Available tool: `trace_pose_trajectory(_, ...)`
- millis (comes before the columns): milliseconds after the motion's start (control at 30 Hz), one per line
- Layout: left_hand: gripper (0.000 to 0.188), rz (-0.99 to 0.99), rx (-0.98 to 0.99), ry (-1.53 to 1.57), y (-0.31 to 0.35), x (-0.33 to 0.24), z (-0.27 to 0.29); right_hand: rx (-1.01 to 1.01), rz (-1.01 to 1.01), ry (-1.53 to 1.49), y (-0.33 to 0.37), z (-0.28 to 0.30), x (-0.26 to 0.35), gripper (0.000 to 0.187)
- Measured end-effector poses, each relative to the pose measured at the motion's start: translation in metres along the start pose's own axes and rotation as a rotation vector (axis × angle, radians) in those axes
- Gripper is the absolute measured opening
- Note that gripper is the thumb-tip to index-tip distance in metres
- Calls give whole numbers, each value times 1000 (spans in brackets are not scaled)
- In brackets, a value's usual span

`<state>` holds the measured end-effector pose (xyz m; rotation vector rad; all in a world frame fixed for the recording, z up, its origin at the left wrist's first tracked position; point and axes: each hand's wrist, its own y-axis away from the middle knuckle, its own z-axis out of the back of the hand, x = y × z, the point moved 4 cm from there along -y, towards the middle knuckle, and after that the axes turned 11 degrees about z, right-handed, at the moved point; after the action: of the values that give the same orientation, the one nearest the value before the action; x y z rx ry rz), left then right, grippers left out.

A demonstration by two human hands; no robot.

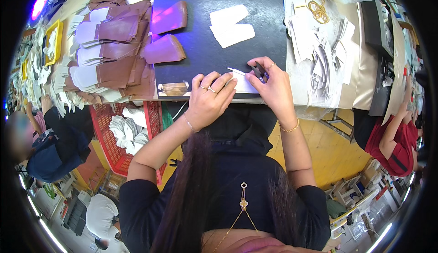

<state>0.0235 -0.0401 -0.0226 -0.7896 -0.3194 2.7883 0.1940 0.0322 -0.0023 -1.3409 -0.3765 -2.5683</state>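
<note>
At the black mat's (219, 34) near edge, the left hand (207, 100) is pressing flat on a white piece (242, 83) while the right hand (269, 84) is pinching what looks like a dark tool (259, 70).

Open room is left on the black mat (200, 52) at the table's near edge, between brown leather pieces (166, 49) and white cut-outs (230, 25). The left edge is blocked by stacked leather (114, 57), the right edge by paper piles (319, 57).

The mat (214, 29) is black, matt and smooth. The white piece (242, 83) under the hands looks like thin, matt paper or fabric. The brown pieces (119, 48) look like smooth leather with white lining. The basket (107, 143) is red plastic. The rings (318, 10) look like yellow rubber.
</note>
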Motion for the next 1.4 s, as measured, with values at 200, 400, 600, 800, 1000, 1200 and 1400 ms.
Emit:
trace_pose_trajectory(200,32,-8,-1,-15,0,0,-1,25,-21,1,0,2,-1,27)
trace_pose_trajectory(400,33,-34,42,-34,-2,-1,0,21,-17,-32,-2,1,-4,27)
trace_pose_trajectory(600,33,-71,86,-142,-5,-5,1,57,-60,0,0,8,-7,28)
trace_pose_trajectory(800,40,-36,100,-157,-5,-9,-2,-8,-180,53,19,32,-16,31)
trace_pose_trajectory(1000,56,-31,145,-211,-6,-12,-6,-35,-169,80,24,32,-18,32)
trace_pose_trajectory(1200,61,-43,166,-251,-9,-14,-6,-47,-167,104,22,31,-18,33)
trace_pose_trajectory(1400,52,-41,177,-206,-10,-18,-4,-78,137,352,25,26,-6,29)
